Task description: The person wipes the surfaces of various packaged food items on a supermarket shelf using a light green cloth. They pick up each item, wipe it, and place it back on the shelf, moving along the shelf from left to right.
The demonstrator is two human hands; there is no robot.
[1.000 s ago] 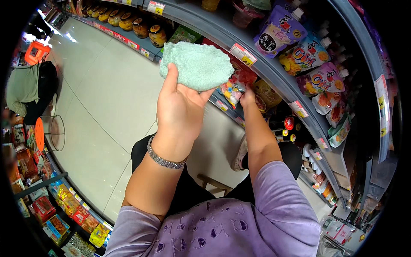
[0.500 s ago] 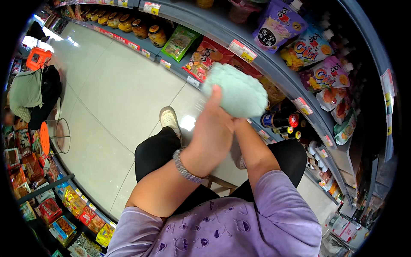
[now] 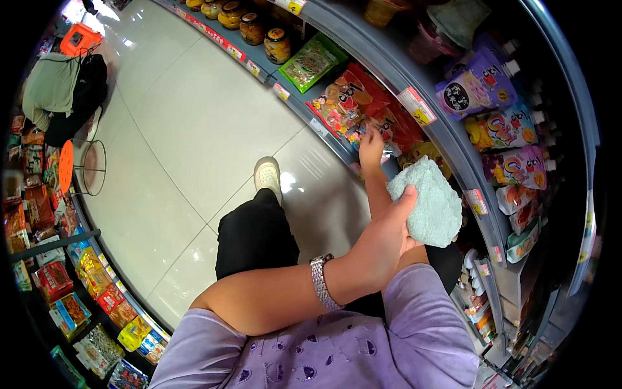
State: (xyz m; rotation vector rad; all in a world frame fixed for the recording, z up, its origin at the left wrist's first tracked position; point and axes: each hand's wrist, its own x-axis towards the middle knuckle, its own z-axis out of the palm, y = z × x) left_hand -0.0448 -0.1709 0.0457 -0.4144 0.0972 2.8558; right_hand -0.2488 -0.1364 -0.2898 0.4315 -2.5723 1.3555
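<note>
My left hand (image 3: 389, 236), a metal-banded watch (image 3: 322, 282) at its wrist, is closed on a folded pale green cloth (image 3: 431, 204), thumb on top. The left arm crosses over my right forearm. Farther off, my right hand (image 3: 370, 146) is at the lower shelf, its fingers closed at the near edge of a red snack bag (image 3: 396, 129). Another red bag (image 3: 342, 100) with a clear front lies just left of it. A green packet (image 3: 313, 63) lies beyond that. Part of a yellow package (image 3: 414, 152) shows beside the cloth.
Above the lower shelf, an upper shelf edge (image 3: 382, 68) juts out, holding spouted pouches (image 3: 479, 87). Jars (image 3: 276, 45) line the far lower shelf. At left, a crouching person (image 3: 55, 91) is near an orange basket (image 3: 80, 40). Packaged foods (image 3: 91, 269) fill the left shelf.
My left hand has moved right and nearer with the cloth. My right hand, earlier mostly hidden behind the left, now reaches to the red bags. The view has shifted.
</note>
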